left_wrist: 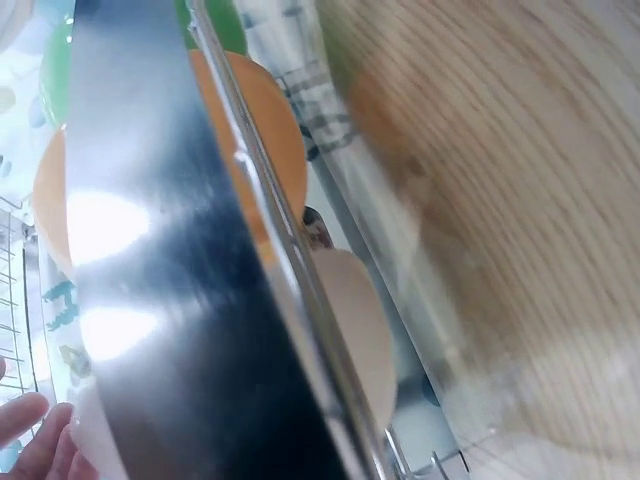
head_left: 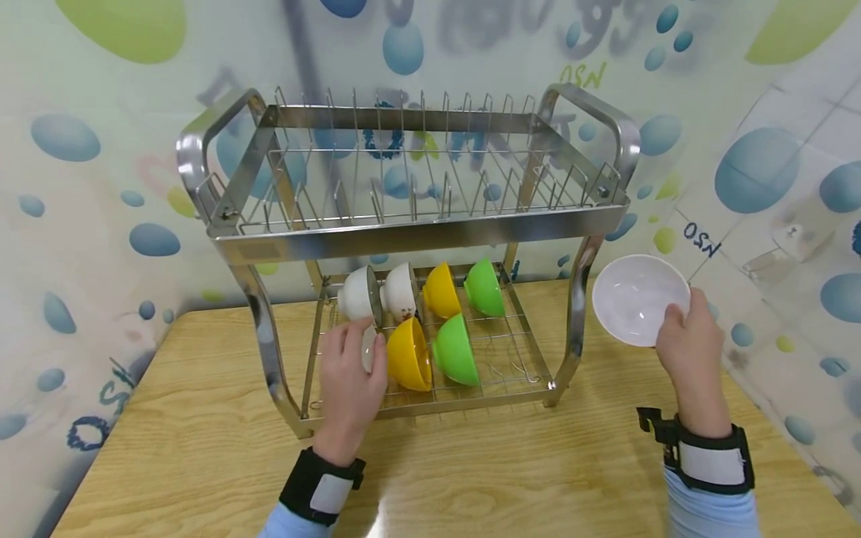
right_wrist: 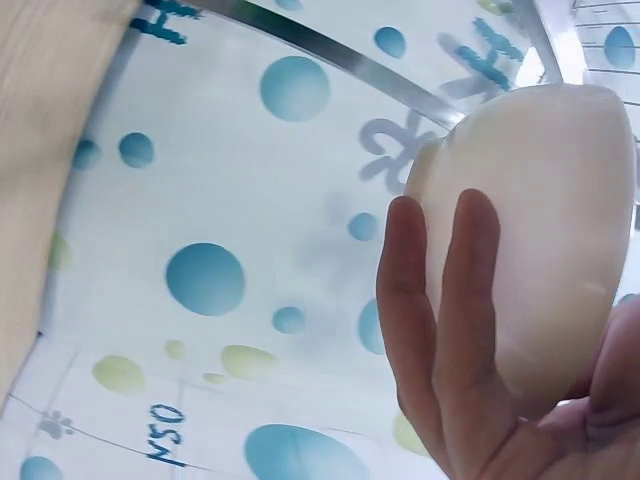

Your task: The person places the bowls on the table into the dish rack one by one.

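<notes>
My right hand (head_left: 693,344) holds a white bowl (head_left: 632,299) by its rim, right of the dish rack and above the table. In the right wrist view, fingers lie along the outside of that bowl (right_wrist: 545,240). The left hand (head_left: 353,373) is at the lower rack's front left, its fingers and thumb about a white bowl (head_left: 368,348) that it mostly hides. Beside it on the rack, a yellow bowl (head_left: 409,356) and a green bowl (head_left: 457,351) stand tilted on their sides. Behind them are two white bowls (head_left: 359,295), a yellow bowl (head_left: 442,290) and a green bowl (head_left: 484,288).
The two-tier metal dish rack (head_left: 430,237) stands on a wooden table (head_left: 471,463) against a patterned wall covering (head_left: 87,224). Its upper tier, with upright wires, overhangs the bowls. A curved metal leg (head_left: 577,321) stands between the rack's bowls and the right hand.
</notes>
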`<state>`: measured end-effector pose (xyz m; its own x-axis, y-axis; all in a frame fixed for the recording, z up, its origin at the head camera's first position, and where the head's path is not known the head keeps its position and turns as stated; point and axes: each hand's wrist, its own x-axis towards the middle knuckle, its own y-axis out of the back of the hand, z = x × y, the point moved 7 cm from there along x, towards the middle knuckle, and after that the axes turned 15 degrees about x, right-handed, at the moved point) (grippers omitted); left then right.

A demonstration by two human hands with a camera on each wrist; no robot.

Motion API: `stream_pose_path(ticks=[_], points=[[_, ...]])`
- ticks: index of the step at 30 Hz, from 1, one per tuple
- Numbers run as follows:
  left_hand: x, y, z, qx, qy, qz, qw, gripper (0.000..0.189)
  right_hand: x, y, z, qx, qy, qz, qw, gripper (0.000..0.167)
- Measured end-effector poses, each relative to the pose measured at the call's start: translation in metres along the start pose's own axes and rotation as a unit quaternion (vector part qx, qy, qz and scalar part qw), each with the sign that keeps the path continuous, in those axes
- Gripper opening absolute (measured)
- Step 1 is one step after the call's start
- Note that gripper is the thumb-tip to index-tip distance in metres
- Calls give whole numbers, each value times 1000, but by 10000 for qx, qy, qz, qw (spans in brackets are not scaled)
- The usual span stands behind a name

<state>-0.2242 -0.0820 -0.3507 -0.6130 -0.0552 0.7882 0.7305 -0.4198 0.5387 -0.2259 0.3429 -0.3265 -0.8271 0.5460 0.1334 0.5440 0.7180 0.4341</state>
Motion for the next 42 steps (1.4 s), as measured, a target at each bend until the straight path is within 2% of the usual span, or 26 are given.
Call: stream_pose_path(ticks=[8,13,16,25,30,37,42], points=[[3,-2,10,-200,-5,119,9997,23,-24,12,-25,229,417,63,9988,47],[4,-3,16,-317,-64,268,9991,22,-38,13,-36,12,656,-57,9978,47],[4,-5,19,-427,-91,253,9987,22,-45,11,-41,-84,745,-194,9970,47],[1,-11,32,-712,-196,-82,9972,23,-61,-10,-54,-161,1465,-674,9868,42],[-2,-15,38,-837,-218,-233,9960,23,-68,-25,-58,-254,1660,-896,9817,39],[-2,-16,40,-1048,-8,-498,9932,23,-75,-45,-64,-211,2038,-1118,9724,34],[-2,-18,41,-1208,192,-708,9900,22,-78,-63,-63,-120,1971,-1522,9684,36]])
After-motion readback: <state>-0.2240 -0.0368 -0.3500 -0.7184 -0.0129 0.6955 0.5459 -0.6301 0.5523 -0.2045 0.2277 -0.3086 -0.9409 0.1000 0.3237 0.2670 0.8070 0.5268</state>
